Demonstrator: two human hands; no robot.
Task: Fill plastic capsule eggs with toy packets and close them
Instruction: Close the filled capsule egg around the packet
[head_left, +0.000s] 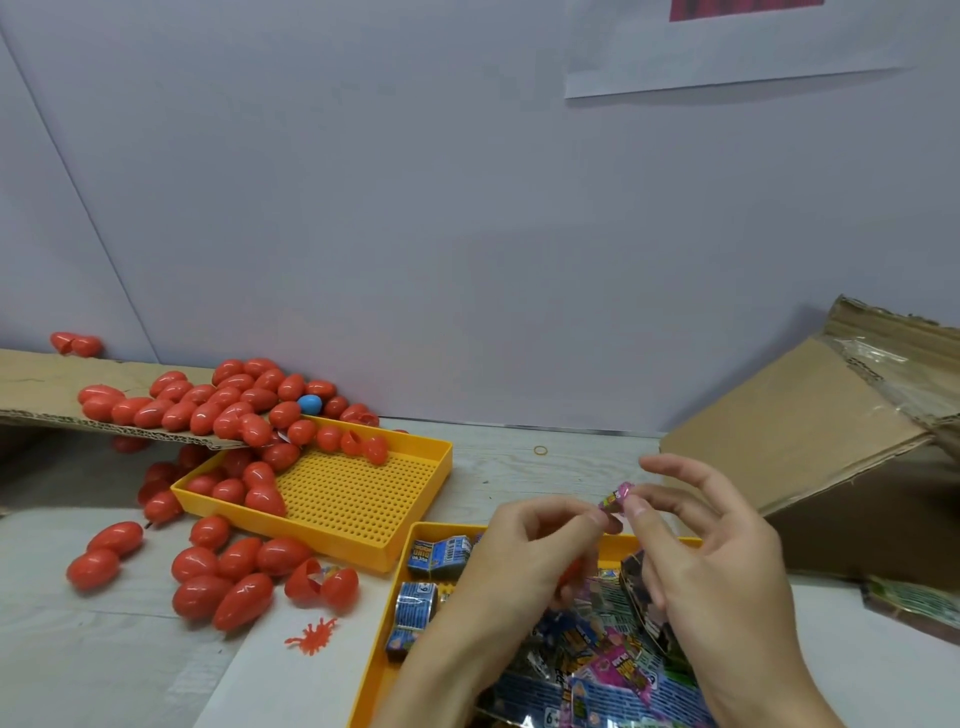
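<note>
Both hands, left (524, 540) and right (696, 535), pinch a rolled packet (615, 497); we judge it may unroll and jam the egg (571, 569).

One head-worn wide-angle view looks forward and down, close over the tabletop (519, 467), facing the wall (415, 234) behind it.
</note>
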